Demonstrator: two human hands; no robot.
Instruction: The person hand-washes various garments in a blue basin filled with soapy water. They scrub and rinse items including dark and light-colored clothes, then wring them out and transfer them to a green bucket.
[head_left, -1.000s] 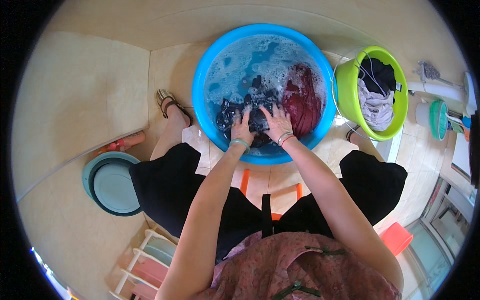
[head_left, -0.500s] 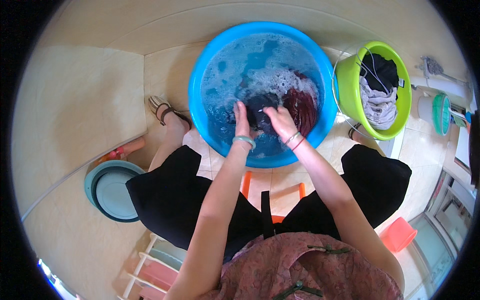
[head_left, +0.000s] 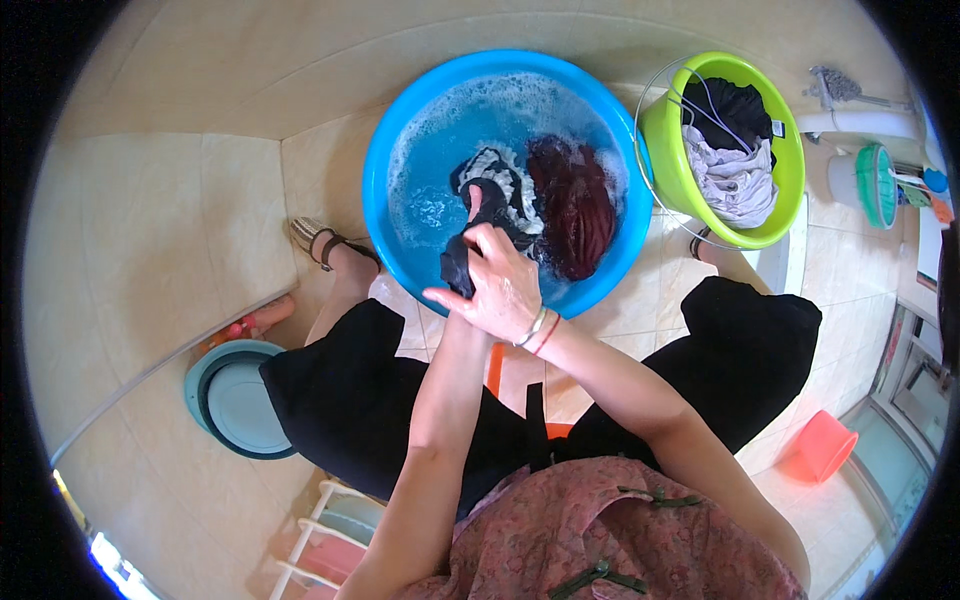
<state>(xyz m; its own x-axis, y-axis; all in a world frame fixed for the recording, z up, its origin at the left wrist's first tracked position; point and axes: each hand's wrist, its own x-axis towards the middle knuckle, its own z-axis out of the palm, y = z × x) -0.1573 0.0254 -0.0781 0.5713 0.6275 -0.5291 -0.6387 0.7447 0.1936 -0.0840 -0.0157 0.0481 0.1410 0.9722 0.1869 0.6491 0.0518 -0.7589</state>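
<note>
A wet black garment [head_left: 488, 207] with a grey-and-white patterned part is bunched over the near left side of a blue basin [head_left: 382, 235]. The cloth wraps around my left hand [head_left: 475, 201], so only one digit shows plainly against it. Crossing over my left wrist, my right hand [head_left: 502, 283] has its fingers curled on the dark cloth and its thumb stretched out to the left. Just right of the bundle, a dark maroon garment [head_left: 578, 215] lies soaking in the sudsy water [head_left: 440, 160].
A lime-green bucket [head_left: 668, 150] with black and pale grey clothes stands right of the basin. At left is a grey-blue collapsible basin [head_left: 193, 388]; a white rack [head_left: 310, 527] sits lower left. A coral pink bucket [head_left: 828, 446] stands at right. An orange stool [head_left: 494, 368] shows beneath me.
Both hands have come up and nearer, lifting the black garment partly out of the water. My right hand has crossed over my left wrist. The grey-and-white part now shows, and foam has shifted.
</note>
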